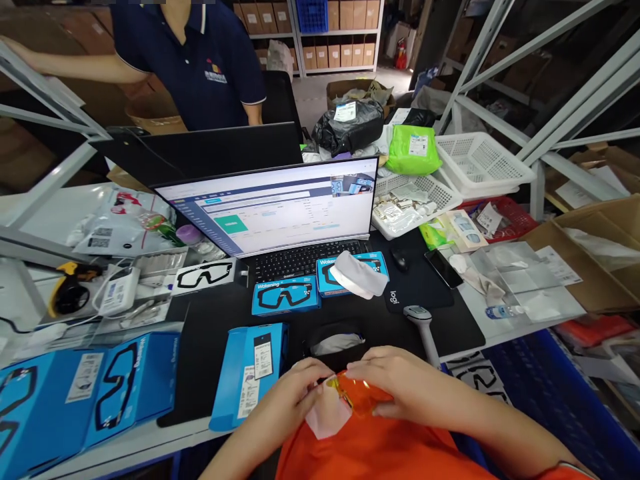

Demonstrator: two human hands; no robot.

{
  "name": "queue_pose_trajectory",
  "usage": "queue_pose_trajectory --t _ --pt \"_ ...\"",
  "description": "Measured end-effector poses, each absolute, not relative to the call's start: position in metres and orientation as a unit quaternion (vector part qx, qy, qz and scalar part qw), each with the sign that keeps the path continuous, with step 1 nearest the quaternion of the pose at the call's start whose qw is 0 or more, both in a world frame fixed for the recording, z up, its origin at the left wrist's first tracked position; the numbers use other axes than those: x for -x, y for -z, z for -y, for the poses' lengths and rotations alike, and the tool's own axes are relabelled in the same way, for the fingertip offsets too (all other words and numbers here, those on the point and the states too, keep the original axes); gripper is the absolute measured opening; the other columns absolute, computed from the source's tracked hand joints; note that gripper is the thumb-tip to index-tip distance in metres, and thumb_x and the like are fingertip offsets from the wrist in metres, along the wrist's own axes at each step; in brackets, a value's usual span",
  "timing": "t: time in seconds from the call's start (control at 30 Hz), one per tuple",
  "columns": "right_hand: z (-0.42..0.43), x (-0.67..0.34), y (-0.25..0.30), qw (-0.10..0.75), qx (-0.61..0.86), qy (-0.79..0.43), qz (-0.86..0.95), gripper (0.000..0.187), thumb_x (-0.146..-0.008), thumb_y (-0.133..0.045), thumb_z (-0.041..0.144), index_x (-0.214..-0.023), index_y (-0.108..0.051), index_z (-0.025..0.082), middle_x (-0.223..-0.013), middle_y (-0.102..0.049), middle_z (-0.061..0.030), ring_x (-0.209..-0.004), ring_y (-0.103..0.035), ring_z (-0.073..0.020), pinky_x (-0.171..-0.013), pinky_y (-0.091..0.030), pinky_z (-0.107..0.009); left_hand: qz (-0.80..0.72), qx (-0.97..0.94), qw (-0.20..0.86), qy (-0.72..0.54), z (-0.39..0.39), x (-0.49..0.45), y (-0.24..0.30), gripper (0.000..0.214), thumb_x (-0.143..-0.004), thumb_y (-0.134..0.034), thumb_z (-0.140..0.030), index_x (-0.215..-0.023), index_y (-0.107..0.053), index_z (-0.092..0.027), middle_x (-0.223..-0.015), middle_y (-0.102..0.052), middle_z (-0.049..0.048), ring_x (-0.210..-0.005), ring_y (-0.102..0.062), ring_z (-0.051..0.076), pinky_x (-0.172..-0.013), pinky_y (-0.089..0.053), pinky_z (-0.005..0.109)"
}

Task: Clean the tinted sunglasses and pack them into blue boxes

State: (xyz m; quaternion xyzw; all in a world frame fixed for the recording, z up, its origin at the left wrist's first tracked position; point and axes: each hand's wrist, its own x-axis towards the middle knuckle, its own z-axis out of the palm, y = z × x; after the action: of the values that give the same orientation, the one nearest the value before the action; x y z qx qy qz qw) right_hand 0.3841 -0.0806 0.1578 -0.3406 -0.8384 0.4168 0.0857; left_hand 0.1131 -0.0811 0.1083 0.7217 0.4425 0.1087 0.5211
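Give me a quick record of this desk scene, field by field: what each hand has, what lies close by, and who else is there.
Left hand: left hand pinches a pale cloth against the lens.
Right hand: right hand grips an orange lens.
Close by: open black case, blue box, grey scanner.
Further back: keyboard, monitor, two blue goggle boxes, phone.
Other person: dark polo shirt, behind the monitor.
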Motion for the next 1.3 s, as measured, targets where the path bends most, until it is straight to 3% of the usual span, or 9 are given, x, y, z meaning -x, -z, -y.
queue_pose_trajectory --t 0.17,0.27,0.37,0.5,0.8,1.03,1.3 --pt "0.077 -0.386 -0.164 0.084 0.315 -0.388 0.862 0.064 -0.082 -0.074 0.010 -0.141 -0.053 0.025 -0.142 -0.060 -0.0042 -0.126 -0.056 -0.0232 -0.107 -0.045 -0.034 -0.452 -0.644 0.614 -0.054 0.058 -0.105 -0.112 0.016 -0.085 -0.065 -0.028 -0.089 -0.076 -0.017 -0.087 -0.072 0.0039 -0.075 -0.063 0.015 -0.065 -0.047 0.021" --pt "0.071 -0.383 -0.169 0.081 0.280 -0.350 0.890 0.059 -0.090 -0.063 0.006 -0.144 -0.049 0.023 -0.139 -0.062 -0.0045 -0.128 -0.055 -0.0217 -0.107 -0.045 -0.034 -0.464 -0.617 0.634 -0.046 0.050 -0.101 -0.109 0.018 -0.080 -0.072 -0.032 -0.080 -0.075 -0.014 -0.073 -0.069 0.0013 -0.061 -0.057 0.012 -0.054 -0.040 0.020" --pt "0.066 -0.380 -0.174 0.098 0.254 -0.300 0.914 0.046 -0.098 -0.055 0.011 -0.144 -0.050 0.020 -0.135 -0.066 -0.0059 -0.128 -0.055 -0.0206 -0.109 -0.044 -0.036 -0.459 -0.615 0.635 -0.089 0.045 -0.100 -0.114 0.016 -0.078 -0.075 -0.030 -0.074 -0.073 -0.015 -0.075 -0.072 0.0032 -0.068 -0.064 0.015 -0.062 -0.047 0.022" --pt "0.061 -0.380 -0.184 0.109 0.233 -0.248 0.934 0.040 -0.100 -0.055 0.017 -0.140 -0.053 0.019 -0.133 -0.067 -0.0058 -0.124 -0.057 -0.0203 -0.106 -0.047 -0.036 -0.398 -0.656 0.615 -0.180 0.042 -0.103 -0.128 0.015 -0.079 -0.077 -0.029 -0.072 -0.072 -0.017 -0.093 -0.076 0.0073 -0.096 -0.069 0.021 -0.085 -0.053 0.031" --pt "0.058 -0.394 -0.218 0.106 0.191 -0.185 0.958 0.042 -0.103 -0.046 0.015 -0.145 -0.048 0.020 -0.136 -0.066 -0.0074 -0.125 -0.057 -0.0210 -0.105 -0.048 -0.040 -0.426 -0.622 0.607 -0.250 0.051 -0.105 -0.136 0.019 -0.079 -0.079 -0.033 -0.072 -0.072 -0.017 -0.089 -0.078 0.0085 -0.087 -0.073 0.022 -0.081 -0.055 0.032" --pt "0.067 -0.391 -0.241 0.057 0.120 -0.113 0.985 0.042 -0.102 -0.040 0.011 -0.143 -0.048 0.008 -0.145 -0.056 -0.0135 -0.118 -0.060 -0.0250 -0.096 -0.050 -0.038 -0.383 -0.632 0.618 -0.270 0.058 -0.112 -0.142 0.014 -0.083 -0.076 -0.030 -0.077 -0.073 -0.017 -0.092 -0.079 0.0083 -0.091 -0.073 0.021 -0.086 -0.056 0.034" --pt "0.070 -0.391 -0.247 0.074 0.134 -0.165 0.974 0.044 -0.102 -0.041 0.012 -0.145 -0.047 0.017 -0.143 -0.059 -0.0107 -0.122 -0.060 -0.0252 -0.096 -0.052 -0.040 -0.415 -0.608 0.619 -0.274 0.061 -0.114 -0.139 0.015 -0.080 -0.078 -0.029 -0.073 -0.073 -0.017 -0.088 -0.079 0.0071 -0.087 -0.074 0.021 -0.081 -0.056 0.033"
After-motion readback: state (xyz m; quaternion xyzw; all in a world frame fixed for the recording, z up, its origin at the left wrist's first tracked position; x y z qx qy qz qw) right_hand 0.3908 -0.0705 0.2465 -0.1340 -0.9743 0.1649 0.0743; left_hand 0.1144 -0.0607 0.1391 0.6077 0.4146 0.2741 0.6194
